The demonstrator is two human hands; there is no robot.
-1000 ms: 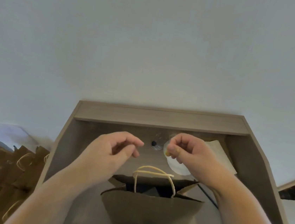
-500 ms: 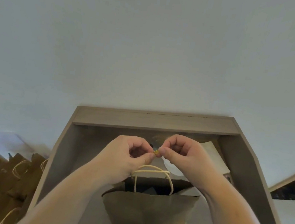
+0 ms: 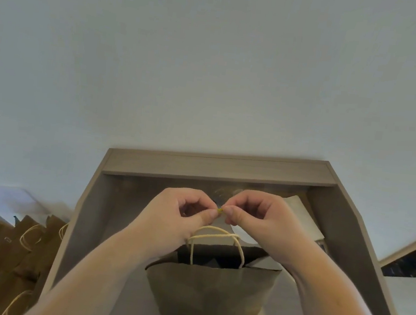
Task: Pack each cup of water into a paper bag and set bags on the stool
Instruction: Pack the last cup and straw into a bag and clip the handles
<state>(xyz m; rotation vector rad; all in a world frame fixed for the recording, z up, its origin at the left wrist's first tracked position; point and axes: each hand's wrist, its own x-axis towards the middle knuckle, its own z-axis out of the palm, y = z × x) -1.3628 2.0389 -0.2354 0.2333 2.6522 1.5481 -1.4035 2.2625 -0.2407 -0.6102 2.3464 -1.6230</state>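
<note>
At left, a heap of spare brown paper bags (image 3: 9,251), at least four cord handles showing; the left hand (image 3: 181,221) and the right hand (image 3: 254,217) together pinch one tiny yellow strip (image 3: 220,211); beneath them one open brown paper bag (image 3: 209,292) stands on the grey wooden desk (image 3: 213,168); light and soft-walled, it probably lifts best by both cord handles, kept upright; any cup inside is hidden.

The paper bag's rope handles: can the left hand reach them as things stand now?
Probably yes. The left hand hovers just above the rope handles with nothing between, but its fingers pinch a small yellow item together with the right hand, so it must let go first.
</note>
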